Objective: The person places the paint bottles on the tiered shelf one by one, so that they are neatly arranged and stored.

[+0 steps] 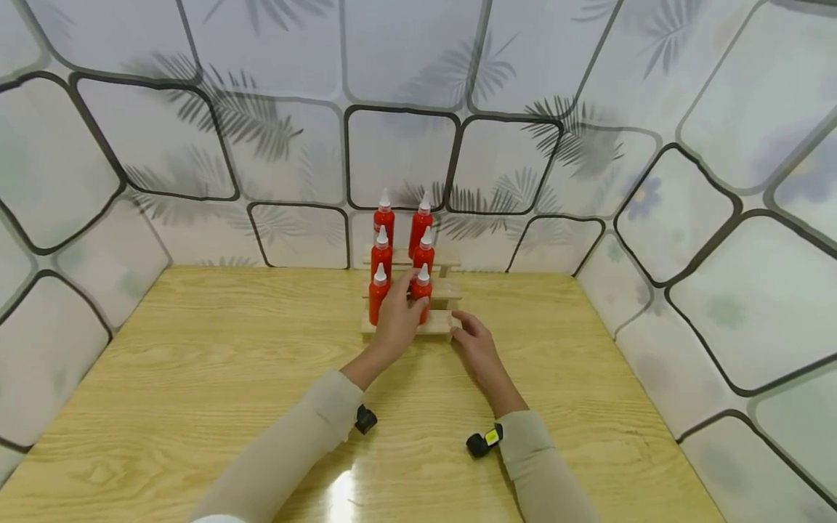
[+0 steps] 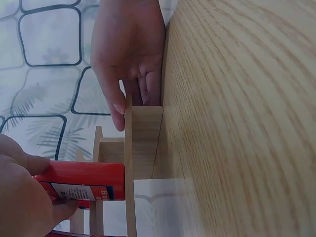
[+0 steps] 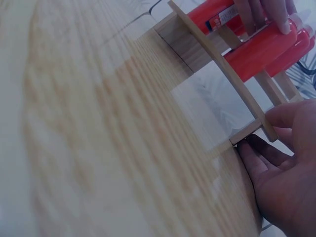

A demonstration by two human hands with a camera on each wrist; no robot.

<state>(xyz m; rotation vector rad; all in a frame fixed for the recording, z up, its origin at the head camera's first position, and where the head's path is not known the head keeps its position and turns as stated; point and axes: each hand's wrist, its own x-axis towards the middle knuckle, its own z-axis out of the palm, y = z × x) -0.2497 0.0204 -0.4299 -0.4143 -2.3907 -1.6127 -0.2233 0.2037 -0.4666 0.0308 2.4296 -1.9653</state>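
A stepped wooden rack (image 1: 439, 325) stands on the table, carrying several red squeeze bottles with white pointed caps, two to each step. My left hand (image 1: 396, 316) pinches the front right squeeze bottle (image 1: 421, 285), which is upright on the lowest step. Its printed label (image 2: 79, 191) shows in the left wrist view. Beside that hand is the front left squeeze bottle (image 1: 377, 299). My right hand (image 1: 479, 352) grips the right end of the lowest step; in the right wrist view its thumb and fingers (image 3: 281, 117) lie about the board's end.
More red bottles (image 1: 381, 254) stand on the middle and upper steps, close behind the front pair. A patterned wall (image 1: 301, 232) rises behind the rack, with side walls left and right. The wood-grain table (image 1: 216, 378) extends on both sides.
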